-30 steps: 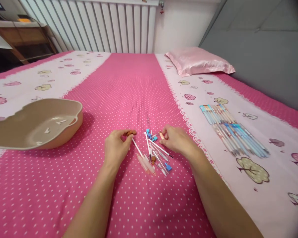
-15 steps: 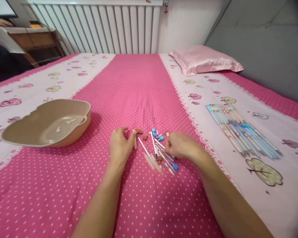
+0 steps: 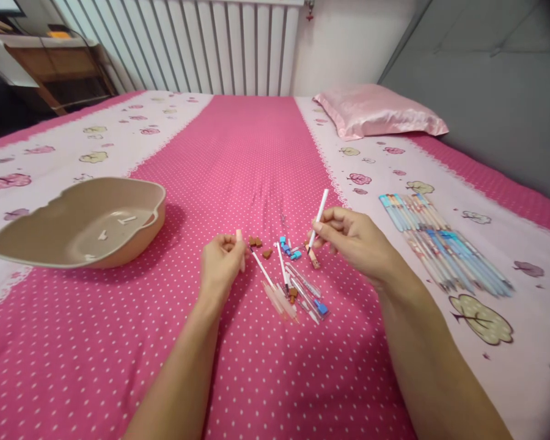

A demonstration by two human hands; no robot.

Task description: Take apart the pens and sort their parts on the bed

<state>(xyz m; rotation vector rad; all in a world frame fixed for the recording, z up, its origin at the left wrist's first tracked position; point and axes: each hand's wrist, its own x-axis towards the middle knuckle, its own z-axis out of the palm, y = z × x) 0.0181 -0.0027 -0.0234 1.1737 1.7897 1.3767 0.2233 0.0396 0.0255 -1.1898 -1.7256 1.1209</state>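
My right hand [image 3: 348, 238] pinches a white pen refill [image 3: 319, 214], its dark tip pointing down and its white end up. My left hand [image 3: 222, 263] is closed on a pale pink pen barrel [image 3: 239, 244], held upright between thumb and fingers. Between my hands lies a loose pile of pen parts: brown pieces [image 3: 255, 242], blue pieces [image 3: 285, 245], white refills [image 3: 263, 270], clear tubes [image 3: 305, 281] and pale pink tubes [image 3: 278, 299]. A peach-coloured piece [image 3: 312, 260] lies just below my right hand.
A beige basin [image 3: 137, 237] with several small white pieces stands at the left. Two rows of pens [image 3: 458, 256] lie side by side at the right. A pink pillow [image 3: 380, 113] is at the far right, before a grey headboard [image 3: 495, 98]. A radiator [image 3: 183, 46] stands behind the bed.
My right hand has lifted from the pile and now holds a white refill upright. The peach-coloured piece beneath it now shows more. My left hand has shifted slightly left with the pink barrel.
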